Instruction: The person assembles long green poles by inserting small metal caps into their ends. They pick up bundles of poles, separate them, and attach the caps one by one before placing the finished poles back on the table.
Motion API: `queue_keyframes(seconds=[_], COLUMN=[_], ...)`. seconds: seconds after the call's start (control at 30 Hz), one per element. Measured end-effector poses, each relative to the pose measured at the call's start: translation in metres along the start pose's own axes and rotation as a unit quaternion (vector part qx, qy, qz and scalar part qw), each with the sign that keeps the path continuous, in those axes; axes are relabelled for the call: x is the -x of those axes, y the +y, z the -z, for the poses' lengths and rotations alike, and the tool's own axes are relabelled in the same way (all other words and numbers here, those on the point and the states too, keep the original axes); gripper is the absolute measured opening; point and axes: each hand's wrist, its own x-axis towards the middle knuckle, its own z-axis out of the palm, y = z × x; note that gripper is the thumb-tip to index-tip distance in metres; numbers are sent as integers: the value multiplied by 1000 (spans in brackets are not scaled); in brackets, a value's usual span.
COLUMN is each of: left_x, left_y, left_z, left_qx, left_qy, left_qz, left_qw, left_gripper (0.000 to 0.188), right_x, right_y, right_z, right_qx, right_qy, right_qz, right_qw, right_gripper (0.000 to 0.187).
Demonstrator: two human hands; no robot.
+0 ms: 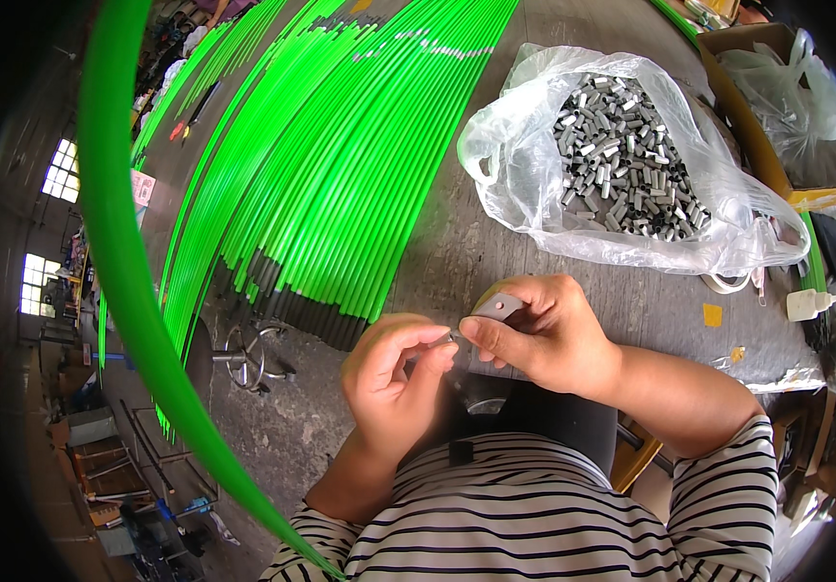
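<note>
My left hand (394, 373) is closed in a pinch on a small dark piece (453, 337), mostly hidden by the fingertips. Close beside it, my right hand (554, 335) grips a flat grey piece (496, 307) with a small round hole, between thumb and fingers. The fingertips of both hands nearly meet in front of my lap, at the table's near edge. Beyond the right hand, a clear plastic bag (510, 199) lies open, with many short grey metal tubes (622, 160) inside. Many bright green rods (360, 213) with dark near ends lie side by side beyond the left hand.
One large green rod (112, 233) arcs close across the left side, down to my left sleeve. A cardboard box (835, 189) with plastic bags stands at the right, near a small white bottle (808, 305). A metal handwheel (246, 359) sits below the rods, left of my hands.
</note>
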Motion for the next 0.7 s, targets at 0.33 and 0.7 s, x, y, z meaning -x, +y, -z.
queue_keyframes(seconds=[0.33,0.7], left_x=[-3,-3], left_y=[6,4], left_z=[3,10], left_qx=[-52,132], left_qy=[-44,-94], left_qz=[17,187], left_qw=[998,969], left_gripper=[7,28], right_x=[0,0], right_y=[-4,-4], right_z=[1,1], right_qx=[1,-101], right_qy=[-18,-47], right_qz=[0,11], right_qw=[1000,994], right_gripper=[13,11])
